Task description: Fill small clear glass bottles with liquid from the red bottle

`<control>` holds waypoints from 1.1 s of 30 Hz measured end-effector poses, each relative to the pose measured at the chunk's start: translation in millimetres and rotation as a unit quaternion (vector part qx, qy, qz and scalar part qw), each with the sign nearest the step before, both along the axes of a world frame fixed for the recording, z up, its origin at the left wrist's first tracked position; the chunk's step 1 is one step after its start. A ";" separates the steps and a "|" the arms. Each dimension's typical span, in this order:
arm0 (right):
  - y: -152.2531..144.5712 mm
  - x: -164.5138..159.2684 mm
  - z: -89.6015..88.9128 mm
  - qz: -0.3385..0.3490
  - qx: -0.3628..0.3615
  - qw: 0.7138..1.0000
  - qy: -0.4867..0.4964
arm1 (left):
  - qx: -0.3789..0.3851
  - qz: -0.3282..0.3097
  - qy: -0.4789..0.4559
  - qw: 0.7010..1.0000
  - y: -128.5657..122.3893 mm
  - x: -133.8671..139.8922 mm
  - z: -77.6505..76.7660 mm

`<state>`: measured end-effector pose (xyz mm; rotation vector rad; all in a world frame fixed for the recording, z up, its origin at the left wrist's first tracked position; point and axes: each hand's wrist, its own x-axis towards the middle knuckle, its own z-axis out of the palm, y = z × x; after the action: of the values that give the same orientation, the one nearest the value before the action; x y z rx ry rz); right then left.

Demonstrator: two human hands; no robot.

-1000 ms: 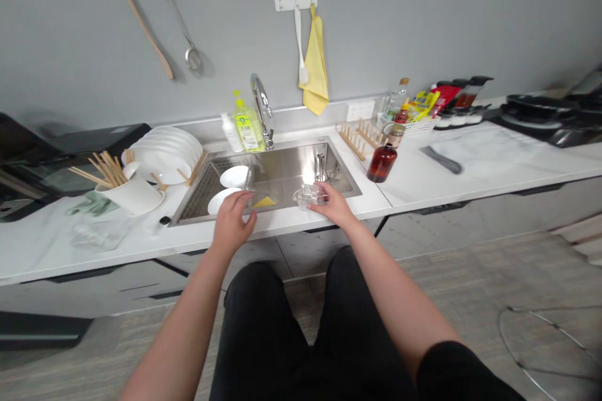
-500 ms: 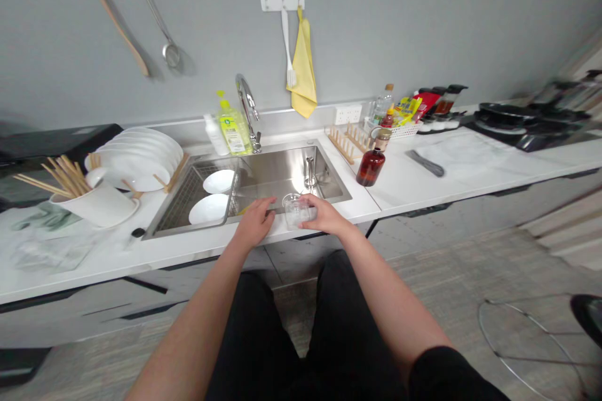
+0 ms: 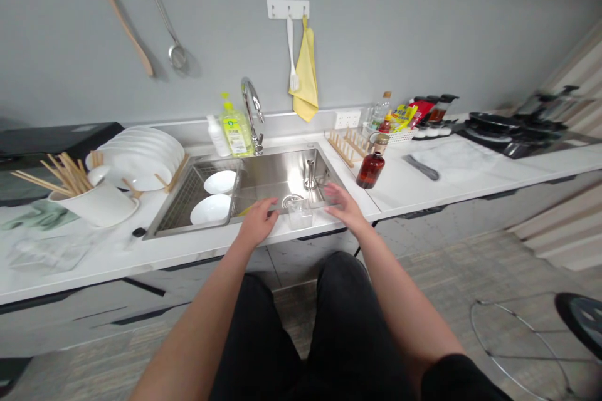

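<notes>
Counter: white, sink set in.
Sink: two bowls beyond my left hand.
Amber bottle: stands past my right hand.
My grip: both wide, empty.
Clear container: counter's front strip, between my hands, touching neither.

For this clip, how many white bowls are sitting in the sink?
2: a rear bowl and a front bowl nearer the person, both in the left part of the sink. Any nested underneath would be hidden.
</notes>
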<state>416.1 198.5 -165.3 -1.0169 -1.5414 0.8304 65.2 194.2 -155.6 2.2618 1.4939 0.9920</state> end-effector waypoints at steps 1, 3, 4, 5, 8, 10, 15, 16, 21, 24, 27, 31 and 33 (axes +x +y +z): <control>3.0 15.0 -2.3 -0.100 0.003 0.995 0.027 | -0.002 0.001 -0.003 1.000 0.3 0.2 -0.3; 12.4 47.3 -4.8 -0.312 0.016 0.949 0.053 | -0.004 0.002 -0.009 1.000 0.8 0.6 -0.7; 18.7 62.9 -4.7 -0.387 0.024 0.921 0.047 | -0.005 0.003 -0.012 1.000 1.0 0.9 -0.7; 26.1 77.0 -3.9 -0.433 0.025 0.900 0.032 | -0.006 0.004 -0.015 1.000 1.1 1.1 -0.6; 52.2 105.5 1.6 -0.442 -0.010 0.897 -0.013 | -0.007 0.008 -0.025 1.000 1.5 1.0 -0.5; 69.1 113.0 5.5 -0.403 -0.033 0.914 -0.039 | -0.006 0.011 -0.031 0.999 2.1 0.6 -1.1; 88.6 113.0 11.2 -0.389 -0.090 0.914 -0.075 | -0.010 0.018 -0.043 0.999 5.6 -1.3 -4.3; 87.8 112.2 12.0 -0.397 -0.102 0.909 -0.077 | -0.011 0.020 -0.045 0.999 6.3 -1.6 -4.8; 72.0 109.3 15.9 -0.400 -0.093 0.910 -0.064 | -0.011 0.023 -0.061 0.998 7.9 -2.6 -6.3; 58.6 107.8 19.7 -0.382 -0.082 0.919 -0.051 | -0.002 0.024 -0.077 0.997 7.1 -3.4 -5.8; 41.3 104.6 26.7 -0.363 -0.074 0.928 -0.035 | 0.012 0.034 -0.097 0.995 4.0 -4.8 -1.9; 2.7 93.6 42.9 -0.297 -0.030 0.954 0.011 | 0.046 0.066 -0.128 0.989 -17.7 -3.7 9.3; -25.7 83.2 52.6 -0.234 0.000 0.972 0.031 | 0.061 0.069 -0.149 0.984 -41.9 2.7 16.1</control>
<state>499.3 172.8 -112.7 -1.2765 -1.1769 0.5236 67.9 152.3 -139.5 1.9942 1.5090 1.4288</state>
